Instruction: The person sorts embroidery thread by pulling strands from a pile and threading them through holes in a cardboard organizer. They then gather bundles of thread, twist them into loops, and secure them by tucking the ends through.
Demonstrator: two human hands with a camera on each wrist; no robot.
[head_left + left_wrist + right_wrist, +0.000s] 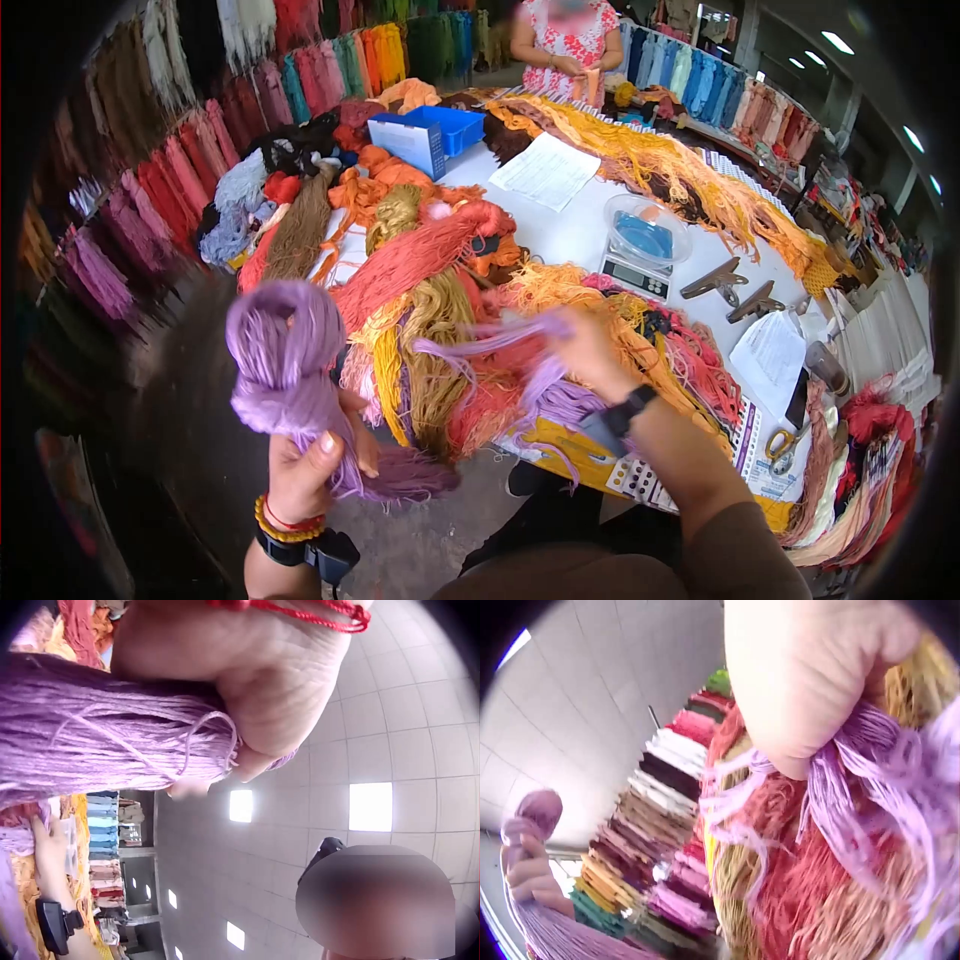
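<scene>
Head view first: from where I sit, I have the left hand (305,475) gripping a lavender skein (285,345) upright beside the table (560,240), its top bunched into a thick, rounded head and its tail hanging loose below. The right hand (590,350), blurred, is over the mixed pile of skeins (430,330), pinching loose lavender strands (565,400) that trail across the coral and ochre yarn. I judge the work to be partway along: one lavender bundle is gathered in hand, while the lavender on the pile is not joined to it. The digital scale (637,265) carries a clear dish with no lavender yarn in it, so if weighing belongs to the job, I take that part as not done. The scissors (780,445) lie at the table's right side, out of both hands.

Left wrist view next: I see the fingers curled around the lavender skein, its strands running mostly parallel, with one thin strand looping free across them. That bundle looks fairly orderly to me, though I cannot tell whether anything ties it.

Right wrist view last: I have the fingers closed over the loose strands, which spread out from under the hand in several uneven clumps, some ends frayed. Separating and straightening these seems the larger share left. Whether more lavender lies beneath the pile, I cannot tell.
</scene>
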